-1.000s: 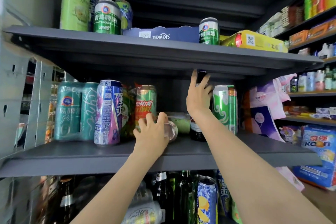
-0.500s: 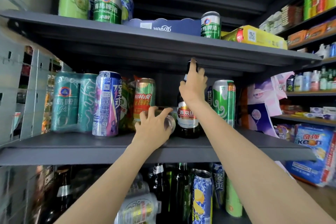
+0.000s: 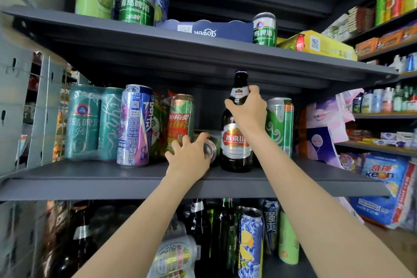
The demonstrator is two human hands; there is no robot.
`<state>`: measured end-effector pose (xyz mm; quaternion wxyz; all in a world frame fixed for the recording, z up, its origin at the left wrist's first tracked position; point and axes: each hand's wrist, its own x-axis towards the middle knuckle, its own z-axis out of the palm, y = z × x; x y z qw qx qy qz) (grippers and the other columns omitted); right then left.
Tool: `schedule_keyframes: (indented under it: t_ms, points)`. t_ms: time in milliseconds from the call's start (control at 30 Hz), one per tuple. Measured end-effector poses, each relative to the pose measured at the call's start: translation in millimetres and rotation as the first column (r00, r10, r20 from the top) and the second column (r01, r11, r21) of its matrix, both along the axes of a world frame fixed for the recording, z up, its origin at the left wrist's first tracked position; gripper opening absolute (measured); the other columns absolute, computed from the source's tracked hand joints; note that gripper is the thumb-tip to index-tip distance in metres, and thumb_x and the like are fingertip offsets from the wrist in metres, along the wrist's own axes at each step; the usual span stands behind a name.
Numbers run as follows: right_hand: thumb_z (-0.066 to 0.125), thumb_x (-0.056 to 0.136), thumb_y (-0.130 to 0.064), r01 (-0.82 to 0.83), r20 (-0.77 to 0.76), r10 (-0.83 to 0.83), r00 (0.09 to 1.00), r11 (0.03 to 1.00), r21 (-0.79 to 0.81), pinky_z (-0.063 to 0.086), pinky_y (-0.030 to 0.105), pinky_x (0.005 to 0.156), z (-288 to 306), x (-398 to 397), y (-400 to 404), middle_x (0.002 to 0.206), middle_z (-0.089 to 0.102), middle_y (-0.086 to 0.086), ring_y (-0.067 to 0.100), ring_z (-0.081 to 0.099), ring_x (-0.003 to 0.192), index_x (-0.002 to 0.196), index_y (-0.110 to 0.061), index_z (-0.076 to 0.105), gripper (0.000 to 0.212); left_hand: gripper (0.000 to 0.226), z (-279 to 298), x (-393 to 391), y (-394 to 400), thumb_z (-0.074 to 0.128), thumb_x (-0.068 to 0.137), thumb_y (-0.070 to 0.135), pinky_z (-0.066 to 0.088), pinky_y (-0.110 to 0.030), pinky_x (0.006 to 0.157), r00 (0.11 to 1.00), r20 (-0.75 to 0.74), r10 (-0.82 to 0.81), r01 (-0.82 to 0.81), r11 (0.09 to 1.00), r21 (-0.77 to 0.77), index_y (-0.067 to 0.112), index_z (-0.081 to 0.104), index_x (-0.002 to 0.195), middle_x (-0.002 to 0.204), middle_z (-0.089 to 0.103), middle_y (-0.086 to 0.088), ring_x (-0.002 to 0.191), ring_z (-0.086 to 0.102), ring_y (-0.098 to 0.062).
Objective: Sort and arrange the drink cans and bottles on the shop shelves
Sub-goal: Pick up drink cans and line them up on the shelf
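Your left hand (image 3: 189,156) is curling its fingers over a can lying on its side (image 3: 211,148) on the middle shelf (image 3: 135,176), probably gripping it; your right hand (image 3: 248,108) is gripping the beer bottle (image 3: 235,142) by the neck, risking tipping it onto the neighbouring green can (image 3: 279,126)

A blue cardboard tray (image 3: 207,30) sits on the shelf above the hands, with a yellow wrapped pack (image 3: 316,44) farther to the right of it. Right of the right hand, purple and pink plastic bags (image 3: 325,124) hang beside the shelf end. Below them, well to the right, a blue printed pack (image 3: 381,187) leans. Far right, side shelves (image 3: 383,115) carry small bottles and boxes, too small to read.
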<state>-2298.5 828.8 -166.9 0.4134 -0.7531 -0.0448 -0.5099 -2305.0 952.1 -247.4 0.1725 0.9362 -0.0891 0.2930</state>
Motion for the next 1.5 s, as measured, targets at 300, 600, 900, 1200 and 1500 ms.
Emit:
schedule_keyframes:
  t_ms: [300,600,900,1200,1500]
  points:
    - [0.08,0.072,-0.025,-0.057,-0.389,-0.014,0.921,0.983,-0.172,0.039,0.042,0.097,-1,-20,-2,0.147,0.02,0.021,0.038,0.038,0.127,0.148,-0.025,-0.012,0.119,0.048,3,-6,4,0.042,0.093,0.027,0.031,-0.05,0.098,0.998,0.004,-0.065,0.065,0.997,-0.049,0.031,0.029,0.139,0.133,0.036,-0.014,0.122,0.031,-0.037]
    - [0.086,0.056,-0.041,-0.087,-0.448,0.01,0.894,0.985,-0.151,0.047,0.033,0.079,11,-83,-13,0.107,0.055,0.004,0.022,0.055,0.097,0.111,-0.007,0.046,0.075,0.042,6,-11,15,0.034,0.096,0.026,0.032,-0.045,0.104,0.978,0.056,-0.201,0.208,0.922,-0.328,0.022,0.042,0.137,0.136,0.038,-0.016,0.123,0.038,-0.036]
    - [0.083,0.065,-0.026,-0.306,-0.497,0.228,0.837,0.949,-0.079,0.055,0.03,0.076,-19,-167,-17,0.097,0.07,-0.001,0.011,0.068,0.085,0.107,-0.015,0.06,0.049,0.028,-61,-65,42,0.046,0.087,0.006,0.035,-0.033,0.087,0.817,0.516,-0.258,0.371,0.92,-0.129,0.001,0.056,0.113,0.115,0.049,-0.017,0.103,0.046,-0.03]
    - [0.087,0.035,-0.047,-0.332,-0.602,0.229,0.765,0.941,-0.064,0.049,0.039,0.092,-176,-202,-38,0.108,0.065,-0.008,0.011,0.062,0.102,0.108,-0.03,0.053,0.082,0.033,-253,-94,46,0.044,0.08,0.006,0.03,-0.033,0.082,0.843,0.374,-0.387,0.402,0.915,0.04,0.007,0.052,0.111,0.118,0.045,-0.013,0.097,0.04,-0.025]
    - [0.088,0.057,-0.02,-0.175,-0.749,0.097,0.655,0.984,-0.025,0.036,0.013,0.062,-414,-189,-63,0.086,0.052,-0.027,0.006,0.05,0.084,0.102,-0.024,0.041,0.064,0.04,-446,-105,44,0.036,0.071,0.021,0.046,-0.039,0.071,0.927,-0.038,-0.372,0.371,0.928,-0.025,0.021,0.046,0.11,0.108,0.054,-0.012,0.085,0.054,-0.035]
